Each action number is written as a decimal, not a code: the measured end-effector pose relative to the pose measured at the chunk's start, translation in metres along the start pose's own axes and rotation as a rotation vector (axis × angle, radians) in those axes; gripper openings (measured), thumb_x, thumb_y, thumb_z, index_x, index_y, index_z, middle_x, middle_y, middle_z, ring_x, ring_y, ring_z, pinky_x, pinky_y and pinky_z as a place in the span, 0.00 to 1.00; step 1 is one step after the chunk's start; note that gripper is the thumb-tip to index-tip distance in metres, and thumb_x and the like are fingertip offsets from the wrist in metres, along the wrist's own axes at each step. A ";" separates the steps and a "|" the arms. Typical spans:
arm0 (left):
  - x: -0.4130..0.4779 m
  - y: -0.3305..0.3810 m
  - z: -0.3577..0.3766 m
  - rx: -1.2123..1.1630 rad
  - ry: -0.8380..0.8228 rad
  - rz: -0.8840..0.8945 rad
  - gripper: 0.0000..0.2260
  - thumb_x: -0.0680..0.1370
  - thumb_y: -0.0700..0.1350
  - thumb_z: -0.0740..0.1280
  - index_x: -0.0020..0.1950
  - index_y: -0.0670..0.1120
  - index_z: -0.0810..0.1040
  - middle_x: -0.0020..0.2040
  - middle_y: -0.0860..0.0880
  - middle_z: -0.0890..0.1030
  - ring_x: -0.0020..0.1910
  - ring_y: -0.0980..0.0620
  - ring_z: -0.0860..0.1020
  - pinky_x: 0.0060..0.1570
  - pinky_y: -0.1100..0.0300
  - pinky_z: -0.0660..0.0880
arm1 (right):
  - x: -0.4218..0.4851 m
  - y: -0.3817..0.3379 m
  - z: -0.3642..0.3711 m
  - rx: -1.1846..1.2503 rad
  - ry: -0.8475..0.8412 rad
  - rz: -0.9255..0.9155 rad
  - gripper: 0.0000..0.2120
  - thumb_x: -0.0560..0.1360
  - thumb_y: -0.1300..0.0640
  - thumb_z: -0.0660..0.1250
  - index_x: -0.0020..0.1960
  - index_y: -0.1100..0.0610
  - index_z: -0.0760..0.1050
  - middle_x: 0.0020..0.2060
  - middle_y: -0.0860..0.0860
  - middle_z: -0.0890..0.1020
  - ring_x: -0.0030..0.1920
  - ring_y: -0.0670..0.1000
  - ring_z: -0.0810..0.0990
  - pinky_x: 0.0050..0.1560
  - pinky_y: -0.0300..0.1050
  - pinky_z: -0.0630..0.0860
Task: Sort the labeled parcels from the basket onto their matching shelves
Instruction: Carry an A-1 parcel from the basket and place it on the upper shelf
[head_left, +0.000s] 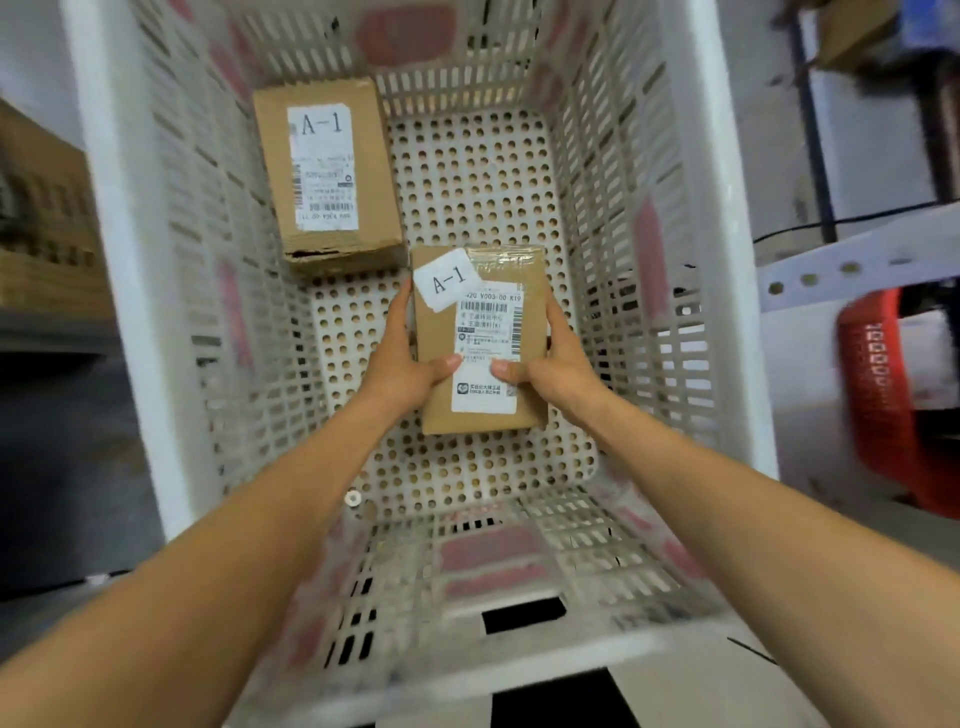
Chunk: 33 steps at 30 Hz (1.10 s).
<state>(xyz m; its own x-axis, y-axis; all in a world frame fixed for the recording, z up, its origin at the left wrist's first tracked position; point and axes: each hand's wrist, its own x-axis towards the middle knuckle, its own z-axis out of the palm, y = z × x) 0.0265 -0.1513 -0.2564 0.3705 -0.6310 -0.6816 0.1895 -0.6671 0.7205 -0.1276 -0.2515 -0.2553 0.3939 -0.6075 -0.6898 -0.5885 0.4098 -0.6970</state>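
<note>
Down inside the tall white slotted basket (119, 270), a person's two bare arms reach in, and both hands have hold of one small brown parcel (480, 418). The left hand (402, 364) grips its left long edge, fingers curled along the side and the thumb laid across the printed shipping label. The right hand (550, 364) mirrors it on the right edge, thumb pressed on the same label from the other side. A white sticker reading A-1 sits skewed on the parcel's upper left corner, partly overlapping the shipping label. Whether the parcel rests on the perforated floor or is raised just off it, I cannot tell.

A second parcel (332, 171), larger and also brown, lies flat in the far left corner of the basket, against the left and back walls, its own label headed A-1. The two parcels are near each other, corner to corner, not clearly touching.

A small round white piece (353, 498) lies on the basket floor by the left forearm. Outside the basket, a red crate (878, 410) stands at the right beneath a white holed shelf rail (852, 262), and blurred cardboard boxes (41, 234) are stacked at the left
</note>
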 end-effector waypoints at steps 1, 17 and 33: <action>-0.011 0.012 -0.005 0.011 0.008 0.020 0.45 0.72 0.37 0.74 0.77 0.60 0.49 0.69 0.47 0.71 0.61 0.51 0.72 0.61 0.45 0.74 | -0.011 -0.014 -0.002 -0.003 0.002 -0.026 0.54 0.64 0.67 0.77 0.78 0.46 0.50 0.65 0.50 0.77 0.64 0.51 0.76 0.65 0.56 0.72; -0.254 0.197 -0.090 0.116 -0.097 0.622 0.43 0.72 0.37 0.73 0.77 0.59 0.51 0.67 0.60 0.67 0.60 0.61 0.72 0.64 0.50 0.72 | -0.285 -0.192 -0.001 0.067 0.266 -0.506 0.59 0.67 0.69 0.75 0.78 0.50 0.33 0.73 0.53 0.67 0.66 0.48 0.72 0.53 0.30 0.73; -0.447 0.139 -0.049 0.175 -0.099 0.877 0.42 0.71 0.41 0.75 0.75 0.62 0.54 0.57 0.61 0.72 0.54 0.64 0.73 0.44 0.67 0.73 | -0.497 -0.108 0.002 -0.015 0.436 -0.689 0.58 0.66 0.65 0.77 0.78 0.50 0.37 0.71 0.55 0.69 0.71 0.54 0.68 0.70 0.60 0.66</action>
<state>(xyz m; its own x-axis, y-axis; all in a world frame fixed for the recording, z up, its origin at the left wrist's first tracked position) -0.0687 0.0573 0.1548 0.2355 -0.9677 0.0905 -0.2684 0.0248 0.9630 -0.2585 0.0074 0.1629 0.3621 -0.9315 0.0338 -0.3247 -0.1600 -0.9322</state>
